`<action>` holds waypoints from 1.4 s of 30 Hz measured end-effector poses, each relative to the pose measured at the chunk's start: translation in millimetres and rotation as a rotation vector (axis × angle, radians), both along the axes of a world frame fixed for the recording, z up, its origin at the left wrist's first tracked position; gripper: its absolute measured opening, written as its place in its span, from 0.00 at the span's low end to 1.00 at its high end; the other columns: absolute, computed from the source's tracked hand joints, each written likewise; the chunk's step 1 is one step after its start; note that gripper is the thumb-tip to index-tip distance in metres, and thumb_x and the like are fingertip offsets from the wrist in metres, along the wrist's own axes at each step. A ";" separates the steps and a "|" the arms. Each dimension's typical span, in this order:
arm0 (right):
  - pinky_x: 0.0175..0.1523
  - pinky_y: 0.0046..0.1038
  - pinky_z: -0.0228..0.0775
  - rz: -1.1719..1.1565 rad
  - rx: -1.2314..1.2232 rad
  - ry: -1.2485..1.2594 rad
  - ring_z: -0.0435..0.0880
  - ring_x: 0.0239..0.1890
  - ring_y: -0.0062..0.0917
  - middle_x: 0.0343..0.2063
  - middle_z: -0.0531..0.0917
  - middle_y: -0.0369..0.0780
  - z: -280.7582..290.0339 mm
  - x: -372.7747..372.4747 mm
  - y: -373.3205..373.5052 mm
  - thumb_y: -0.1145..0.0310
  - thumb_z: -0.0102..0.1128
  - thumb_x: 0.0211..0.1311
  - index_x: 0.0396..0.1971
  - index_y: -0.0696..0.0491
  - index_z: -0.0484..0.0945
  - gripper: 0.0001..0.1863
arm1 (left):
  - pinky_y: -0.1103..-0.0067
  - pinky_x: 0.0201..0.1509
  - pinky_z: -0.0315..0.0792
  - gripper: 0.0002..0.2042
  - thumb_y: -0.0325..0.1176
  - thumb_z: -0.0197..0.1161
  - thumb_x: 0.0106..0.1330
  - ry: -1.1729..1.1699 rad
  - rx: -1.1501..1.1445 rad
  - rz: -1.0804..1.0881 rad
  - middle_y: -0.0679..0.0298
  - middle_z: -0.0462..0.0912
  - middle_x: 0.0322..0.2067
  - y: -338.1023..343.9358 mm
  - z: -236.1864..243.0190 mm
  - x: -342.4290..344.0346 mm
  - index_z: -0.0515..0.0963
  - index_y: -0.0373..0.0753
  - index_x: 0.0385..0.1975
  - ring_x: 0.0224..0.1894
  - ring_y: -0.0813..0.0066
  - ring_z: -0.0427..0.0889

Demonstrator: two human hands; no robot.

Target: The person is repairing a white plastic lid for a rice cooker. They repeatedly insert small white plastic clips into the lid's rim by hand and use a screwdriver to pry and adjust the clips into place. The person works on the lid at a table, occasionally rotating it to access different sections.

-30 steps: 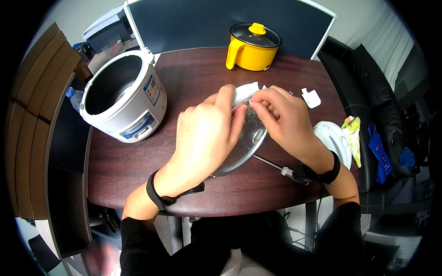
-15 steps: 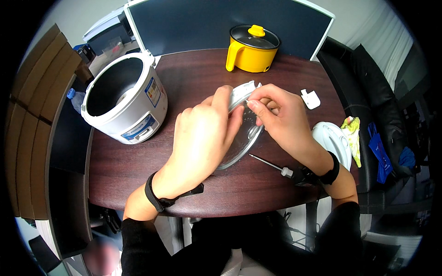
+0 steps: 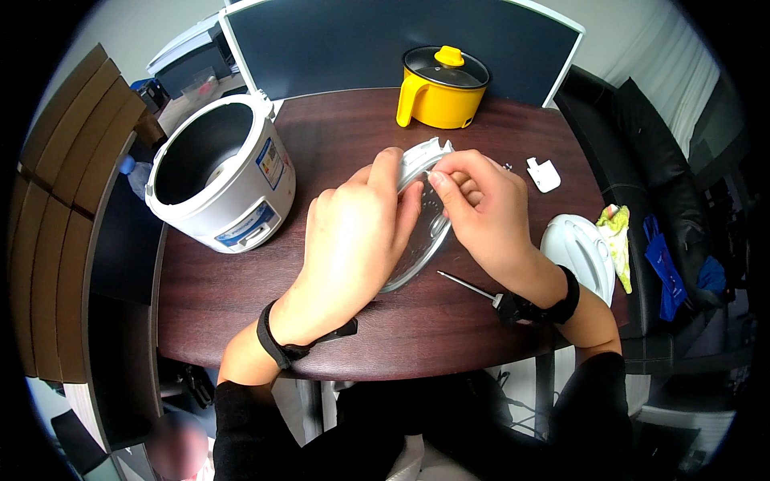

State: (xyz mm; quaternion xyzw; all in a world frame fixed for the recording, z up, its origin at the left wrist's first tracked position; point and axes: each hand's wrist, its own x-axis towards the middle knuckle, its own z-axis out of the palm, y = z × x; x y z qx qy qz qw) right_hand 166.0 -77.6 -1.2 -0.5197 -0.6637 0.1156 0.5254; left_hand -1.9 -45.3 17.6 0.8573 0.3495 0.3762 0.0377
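Note:
My left hand (image 3: 349, 240) is closed on a round clear lid (image 3: 411, 264) with small holes and a white fitting (image 3: 425, 150) on its upper edge, holding it tilted above the desk. My right hand (image 3: 481, 212) pinches at that fitting from the right, thumb and index finger together on a small part too small to name. A screwdriver (image 3: 467, 286) lies below the right hand, its handle partly hidden by my wrist. A small white plastic piece (image 3: 543, 176) lies to the right, and a white oval cover (image 3: 573, 240) rests at the desk's right edge.
An open white rice cooker (image 3: 220, 216) stands on the left of the wooden desk (image 3: 241, 305). A yellow pot (image 3: 441, 104) stands at the back before a dark partition (image 3: 337, 48). A green-yellow cloth (image 3: 616, 244) is at the right edge, beside a black sofa. Stacked cardboard boxes (image 3: 60, 240) are far left.
Both hands and the lid have shifted slightly, and the lid appears more tilted, with less of its face showing. My fingers keep their grip at the upper edge.

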 end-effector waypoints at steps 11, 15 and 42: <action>0.30 0.33 0.76 -0.087 0.319 -0.481 0.84 0.27 0.36 0.27 0.80 0.41 1.3 1.6 -1.9 0.73 0.63 0.62 0.35 0.55 0.75 0.05 | 0.68 0.25 0.78 0.12 0.34 0.62 0.67 0.003 0.013 0.046 0.53 0.82 0.25 -3.1 -1.8 1.5 0.73 0.33 0.42 0.23 0.54 0.84; 0.29 0.33 0.75 -0.113 0.332 -0.534 0.83 0.26 0.35 0.26 0.80 0.41 2.5 1.2 -2.1 0.73 0.62 0.62 0.34 0.55 0.75 0.05 | 0.68 0.25 0.78 0.12 0.34 0.62 0.67 0.009 0.022 0.049 0.53 0.82 0.25 -3.1 -1.6 2.4 0.73 0.33 0.42 0.23 0.54 0.84; 0.20 0.17 0.52 0.252 -0.586 0.401 0.63 0.15 0.10 0.14 0.70 0.29 27.5 6.0 -0.1 0.69 0.48 0.69 0.26 0.57 0.77 0.12 | 0.70 0.20 0.77 0.14 0.37 0.60 0.69 0.061 0.086 0.115 0.58 0.80 0.24 -10.0 -4.2 5.4 0.71 0.33 0.44 0.20 0.59 0.84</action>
